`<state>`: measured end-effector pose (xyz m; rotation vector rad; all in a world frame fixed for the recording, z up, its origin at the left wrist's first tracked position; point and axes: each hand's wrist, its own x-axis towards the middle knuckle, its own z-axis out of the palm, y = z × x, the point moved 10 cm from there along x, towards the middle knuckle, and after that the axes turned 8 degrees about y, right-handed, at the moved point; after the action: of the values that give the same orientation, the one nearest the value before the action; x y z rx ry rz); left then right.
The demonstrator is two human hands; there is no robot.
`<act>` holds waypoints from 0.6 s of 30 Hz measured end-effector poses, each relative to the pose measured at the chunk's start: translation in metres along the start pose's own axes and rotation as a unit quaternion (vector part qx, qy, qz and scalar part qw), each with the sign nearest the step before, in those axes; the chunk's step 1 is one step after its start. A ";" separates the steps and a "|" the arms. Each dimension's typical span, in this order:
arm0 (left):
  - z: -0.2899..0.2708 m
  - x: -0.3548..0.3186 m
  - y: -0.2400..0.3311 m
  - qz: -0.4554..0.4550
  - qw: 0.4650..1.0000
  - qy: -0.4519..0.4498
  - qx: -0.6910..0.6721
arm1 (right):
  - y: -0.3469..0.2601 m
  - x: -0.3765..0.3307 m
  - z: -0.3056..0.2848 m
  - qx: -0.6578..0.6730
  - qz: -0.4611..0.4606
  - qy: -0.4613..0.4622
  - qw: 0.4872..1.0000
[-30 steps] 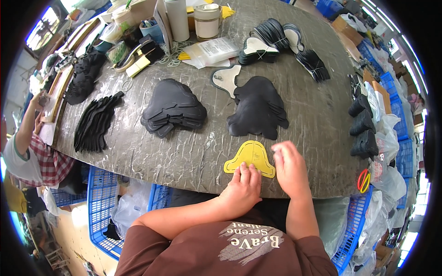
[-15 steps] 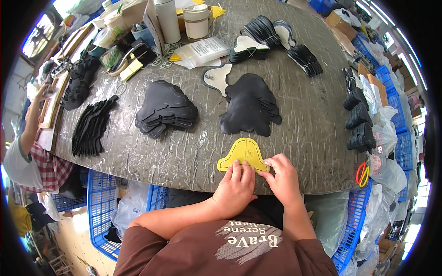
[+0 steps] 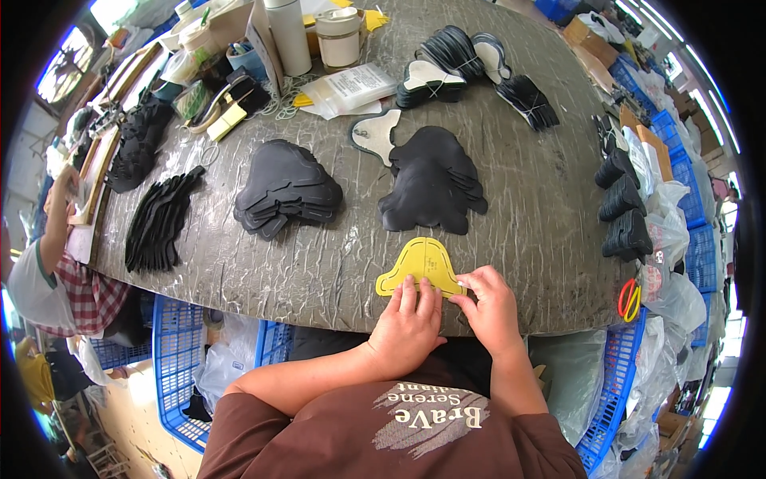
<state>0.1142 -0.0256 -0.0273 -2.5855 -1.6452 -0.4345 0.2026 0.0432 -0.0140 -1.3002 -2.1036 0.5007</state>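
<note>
A yellow bell-shaped template (image 3: 416,262) with slots along its outline lies on the table close to its front edge. The outstretched fingers of my left hand (image 3: 407,327) rest flat on its lower edge. At the template's right corner, my right hand (image 3: 489,310) has thumb and forefinger closed around the edge. Whatever is under the template is hidden. Just beyond it sits a fanned pile of black cut pieces (image 3: 431,180), with a pale-faced piece (image 3: 376,134) sticking out at its far left. Another pile of black pieces (image 3: 287,188) lies left of that.
Black strips (image 3: 163,219) lie at the left. Tied bundles (image 3: 451,54) are at the back, near a plastic packet (image 3: 351,86), a white bottle (image 3: 287,36) and a jar (image 3: 339,38). Scissors (image 3: 629,300) lie at the right edge. Blue crates (image 3: 177,375) stand below. A co-worker's arm (image 3: 56,215) shows at left.
My hands and the template hold nearly the same place. The co-worker's arm at the far left has shifted slightly.
</note>
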 end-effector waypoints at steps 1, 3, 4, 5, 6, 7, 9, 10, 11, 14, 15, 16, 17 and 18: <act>0.000 0.000 0.000 -0.001 1.000 0.000 0.000 | -0.001 0.000 0.000 0.000 -0.001 0.000 1.000; 0.000 0.000 0.001 0.007 1.000 -0.007 0.010 | -0.002 0.001 0.000 0.005 0.002 -0.006 1.000; 0.000 0.001 0.001 0.008 1.000 -0.006 0.010 | -0.002 0.003 -0.001 0.004 0.002 -0.006 1.000; 0.001 0.002 0.003 0.020 0.999 -0.014 0.022 | -0.002 0.006 -0.004 0.043 0.007 -0.002 0.999; 0.003 0.002 0.005 0.032 0.999 -0.022 0.035 | -0.002 0.010 -0.006 0.082 0.012 0.001 0.997; 0.004 0.003 0.004 0.032 0.999 -0.024 0.036 | -0.003 0.015 -0.006 0.084 0.012 0.001 0.996; 0.004 0.004 0.006 0.045 0.998 -0.028 0.044 | -0.034 0.031 -0.032 0.070 -0.111 0.121 0.984; 0.004 0.004 0.006 0.046 0.998 -0.027 0.044 | -0.057 0.038 -0.039 0.020 -0.168 0.152 0.974; 0.004 0.004 0.006 0.048 0.998 -0.028 0.044 | -0.061 0.038 -0.034 0.021 -0.168 0.152 0.974; 0.007 0.004 0.007 0.053 0.997 -0.031 0.044 | -0.033 0.047 0.011 0.239 0.002 0.008 0.971; 0.009 0.005 0.008 0.055 0.997 -0.034 0.045 | -0.037 0.050 0.014 0.238 0.001 0.008 0.971; 0.011 0.004 0.007 0.053 0.997 -0.035 0.045 | -0.037 0.050 0.029 0.262 0.036 -0.037 0.964; 0.013 0.004 0.008 0.061 0.997 -0.033 0.040 | -0.037 0.050 0.042 0.284 0.071 -0.082 0.953; 0.014 0.003 0.010 0.069 0.997 -0.031 0.034 | -0.038 0.049 0.050 0.307 0.080 -0.113 0.942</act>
<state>0.1271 -0.0240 -0.0391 -2.6647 -1.4592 -0.2876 0.1272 0.0699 -0.0139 -1.0731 -1.7895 1.3100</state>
